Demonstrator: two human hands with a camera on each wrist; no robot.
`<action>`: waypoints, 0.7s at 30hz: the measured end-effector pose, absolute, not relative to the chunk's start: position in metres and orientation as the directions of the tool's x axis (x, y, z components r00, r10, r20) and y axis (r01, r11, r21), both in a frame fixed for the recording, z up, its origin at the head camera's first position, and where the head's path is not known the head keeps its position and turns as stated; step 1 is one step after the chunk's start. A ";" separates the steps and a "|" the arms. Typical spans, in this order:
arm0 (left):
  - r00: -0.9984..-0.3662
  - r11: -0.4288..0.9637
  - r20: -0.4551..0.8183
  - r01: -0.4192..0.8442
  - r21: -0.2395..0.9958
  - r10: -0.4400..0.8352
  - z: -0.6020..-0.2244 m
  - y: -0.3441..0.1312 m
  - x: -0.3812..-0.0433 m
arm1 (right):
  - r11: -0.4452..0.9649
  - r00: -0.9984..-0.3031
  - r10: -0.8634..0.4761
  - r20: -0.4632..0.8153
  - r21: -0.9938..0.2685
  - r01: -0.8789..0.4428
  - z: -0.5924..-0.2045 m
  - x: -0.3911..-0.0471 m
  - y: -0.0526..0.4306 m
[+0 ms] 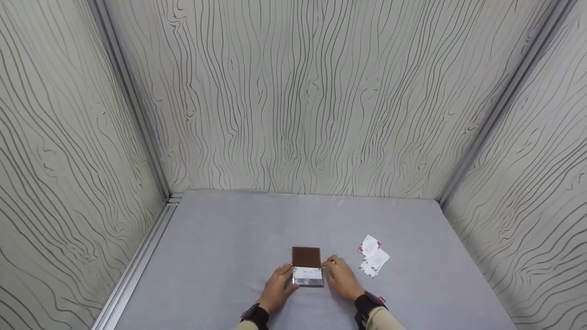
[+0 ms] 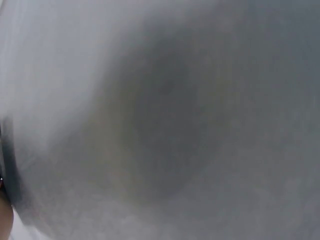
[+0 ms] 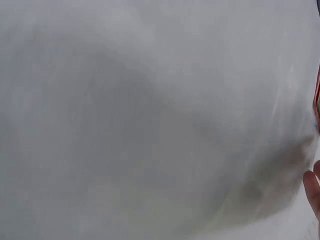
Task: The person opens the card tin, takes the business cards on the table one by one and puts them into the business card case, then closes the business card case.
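Observation:
A brown card case (image 1: 306, 256) lies opened out on the grey cloth in the head view, its brown lid flap on the far side. In its near half sits a white printed card (image 1: 307, 272), with a shiny silvery strip (image 1: 307, 282) along the near edge. My left hand (image 1: 276, 288) holds the case at its left edge, thumb by the near left corner. At the right edge is my right hand (image 1: 341, 278), fingers bent and fingertips right at the case's side. The right wrist view catches only fingertips (image 3: 311, 186) and a reddish-brown sliver of the case.
Two white cards, one with red corner decorations (image 1: 369, 245) and one with dark ones (image 1: 376, 262), overlap on the cloth (image 1: 229, 238) to the right of my right hand. Wood-grain patterned panels (image 1: 293, 101) enclose the table. A metal rail (image 1: 137, 270) runs along the left edge.

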State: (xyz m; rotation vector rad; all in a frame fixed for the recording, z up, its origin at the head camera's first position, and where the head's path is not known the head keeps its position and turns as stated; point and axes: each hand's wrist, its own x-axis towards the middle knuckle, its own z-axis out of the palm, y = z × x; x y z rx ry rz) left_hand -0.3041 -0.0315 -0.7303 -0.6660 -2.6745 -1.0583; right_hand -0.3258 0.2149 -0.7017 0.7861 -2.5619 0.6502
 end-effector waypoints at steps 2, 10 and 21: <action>-0.869 0.644 0.360 0.493 0.585 0.339 -0.731 -0.032 -0.304 | 0.763 -0.775 -0.408 0.482 -0.286 -0.580 -0.701 -0.328 0.224; -0.884 0.652 0.327 0.467 0.597 0.333 -0.729 -0.032 -0.303 | 0.856 -0.809 -0.311 0.498 -0.224 -0.467 -0.698 -0.335 0.263; -0.873 0.649 0.350 0.488 0.584 0.341 -0.731 -0.033 -0.303 | 0.897 -0.906 -0.267 0.329 -0.258 -0.358 -0.695 -0.330 0.299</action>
